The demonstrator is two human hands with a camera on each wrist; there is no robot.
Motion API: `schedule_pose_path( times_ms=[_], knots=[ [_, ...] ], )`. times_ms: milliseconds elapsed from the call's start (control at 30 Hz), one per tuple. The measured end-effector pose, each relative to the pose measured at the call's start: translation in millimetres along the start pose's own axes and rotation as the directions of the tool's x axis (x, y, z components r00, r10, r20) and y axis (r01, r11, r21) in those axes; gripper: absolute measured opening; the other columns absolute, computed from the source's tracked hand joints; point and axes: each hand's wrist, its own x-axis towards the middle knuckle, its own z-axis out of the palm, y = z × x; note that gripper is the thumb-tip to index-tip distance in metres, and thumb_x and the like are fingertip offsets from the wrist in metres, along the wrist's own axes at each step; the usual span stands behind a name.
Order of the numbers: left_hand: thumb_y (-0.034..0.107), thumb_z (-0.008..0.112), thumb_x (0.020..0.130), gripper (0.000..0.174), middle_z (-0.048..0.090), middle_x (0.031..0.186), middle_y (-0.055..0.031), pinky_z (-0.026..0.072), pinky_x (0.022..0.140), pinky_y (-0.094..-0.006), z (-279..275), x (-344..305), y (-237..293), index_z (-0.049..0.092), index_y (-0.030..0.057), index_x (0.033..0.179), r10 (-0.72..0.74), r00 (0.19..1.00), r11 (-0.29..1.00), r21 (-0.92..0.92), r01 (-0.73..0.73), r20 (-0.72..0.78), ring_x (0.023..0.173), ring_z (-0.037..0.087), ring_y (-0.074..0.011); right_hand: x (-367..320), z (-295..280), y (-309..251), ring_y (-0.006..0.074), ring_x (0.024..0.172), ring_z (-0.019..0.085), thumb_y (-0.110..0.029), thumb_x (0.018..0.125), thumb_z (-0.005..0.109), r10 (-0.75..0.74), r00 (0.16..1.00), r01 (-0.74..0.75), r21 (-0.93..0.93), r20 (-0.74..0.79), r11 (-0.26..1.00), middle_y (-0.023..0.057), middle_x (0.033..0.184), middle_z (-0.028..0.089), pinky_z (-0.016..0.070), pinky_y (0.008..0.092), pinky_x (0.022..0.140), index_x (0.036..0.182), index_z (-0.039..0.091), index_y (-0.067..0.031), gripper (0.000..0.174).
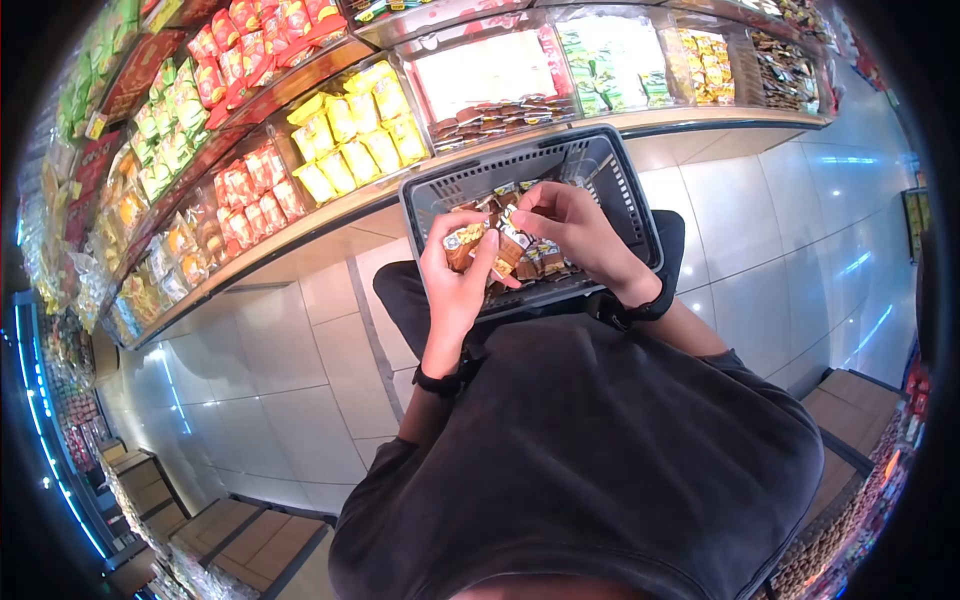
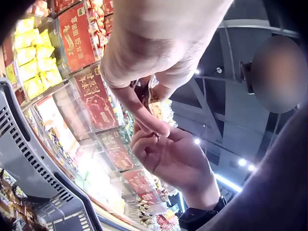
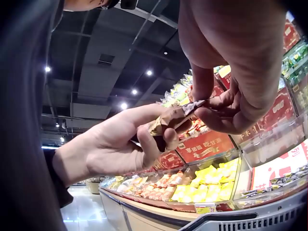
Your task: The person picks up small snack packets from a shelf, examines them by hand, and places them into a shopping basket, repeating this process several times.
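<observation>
Above a grey basket [image 1: 640,215], the left hand [image 1: 455,285] holds small brown-and-yellow wrapped packets [image 1: 468,236] between thumb and fingers. The right hand [image 1: 580,235] pinches the end of a packet beside it. In the right wrist view, the left hand [image 3: 115,142] grips a packet [image 3: 168,120] from the left, while the thumb and fingers of the right hand [image 3: 236,62] pinch its dark tip. The left wrist view shows both hands close together, the left hand [image 2: 149,48] above the right hand [image 2: 178,159]. Similar brown packets [image 1: 548,262] lie in the basket.
A shelf edge [image 1: 350,205] runs just beyond the basket, with bins of yellow bags [image 1: 350,130], red packs [image 1: 250,195] and brown packets [image 1: 490,120]. Tiled floor [image 1: 270,400] lies around the person, and wooden boxes [image 1: 240,540] stand at the lower left.
</observation>
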Motion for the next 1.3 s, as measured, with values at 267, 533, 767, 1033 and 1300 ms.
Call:
schedule_pose_path(
  times_ms=[267, 533, 767, 1033, 1300],
  knots=[
    [-0.002, 0.067, 0.094, 0.019, 0.062, 0.102, -0.0110, 0.0644, 0.054, -0.0323, 4, -4, 9, 0.057, -0.0006, 0.109, 0.028, 1.000, 0.999, 0.026, -0.028, 0.009, 0.083, 0.071, -0.0197, -1, 8, -5, 0.0033, 0.077, 0.057, -0.014, 0.099, 0.067, -0.067, 0.997, 0.066, -0.030, -0.033, 0.997, -0.0010, 0.089, 0.063, 0.0462, 0.0205, 0.063, 0.099, 0.063, -0.0017, 0.013],
    [-0.002, 0.066, 0.095, 0.022, 0.065, 0.092, -0.0133, 0.0616, 0.051, -0.0323, 7, -9, 13, 0.053, -0.0002, 0.113, 0.082, 0.996, 0.996, 0.044, -0.081, -0.020, 0.072, 0.070, -0.0193, -1, 8, -17, 0.0043, 0.064, 0.057, -0.017, 0.096, 0.072, 0.067, 0.995, -0.072, 0.073, 0.075, 0.995, -0.0002, 0.079, 0.065, 0.0444, 0.0213, 0.055, 0.091, 0.067, -0.0006, 0.018],
    [-0.005, 0.064, 0.094, 0.021, 0.063, 0.082, -0.0129, 0.0569, 0.046, -0.0306, 5, -13, 17, 0.049, 0.0015, 0.108, 0.075, 0.997, 0.995, -0.062, -0.074, 0.001, 0.063, 0.069, -0.0212, 2, 7, -25, 0.0049, 0.061, 0.057, -0.020, 0.096, 0.072, 0.085, 0.995, -0.094, 0.257, 0.045, 0.962, -0.0013, 0.075, 0.063, 0.0439, 0.0226, 0.053, 0.077, 0.060, -0.0069, 0.026],
    [-0.011, 0.064, 0.091, 0.018, 0.062, 0.083, -0.0129, 0.0583, 0.048, -0.0309, 0, -19, 16, 0.050, -0.0004, 0.099, 0.204, 0.978, 0.978, -0.041, -0.202, 0.047, 0.066, 0.071, -0.0229, 0, 12, -25, 0.0044, 0.060, 0.054, -0.022, 0.100, 0.067, 0.067, 0.998, -0.070, 0.328, 0.019, 0.942, -0.0050, 0.072, 0.055, 0.0418, 0.0220, 0.049, 0.076, 0.058, -0.0091, 0.029],
    [-0.012, 0.064, 0.091, 0.018, 0.061, 0.082, -0.0126, 0.0585, 0.048, -0.0315, 1, -20, 20, 0.051, -0.0010, 0.098, 0.230, 0.973, 0.967, -0.113, -0.227, 0.019, 0.066, 0.072, -0.0251, -2, 13, -37, 0.0024, 0.069, 0.056, -0.021, 0.102, 0.063, 0.028, 0.998, -0.040, 0.233, 0.057, 0.972, -0.0046, 0.080, 0.059, 0.0434, 0.0201, 0.052, 0.087, 0.063, -0.0074, 0.020]
  ],
)
